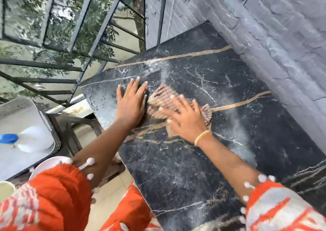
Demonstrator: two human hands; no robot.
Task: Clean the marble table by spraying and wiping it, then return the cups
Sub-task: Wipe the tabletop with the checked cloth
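The black marble table [220, 153] with gold and white veins fills the middle and right of the view. On its far left part lies a ribbed brownish cloth [163, 99]. My right hand [185, 120] presses flat on the cloth with fingers spread. Beside it, my left hand [131, 102] lies flat on the bare marble, fingers straight, touching the cloth's left edge. A white spray bottle with a blue cap [28, 140] lies on a grey surface at the left. A pale cup rim [6, 189] shows at the bottom left, beside a white plate [47, 164].
A dark stone wall [273, 37] runs along the table's far right side. A black metal window grille [70, 45] stands beyond the table's left end. A dark chair frame [77, 125] sits between the table and the grey surface [17, 118].
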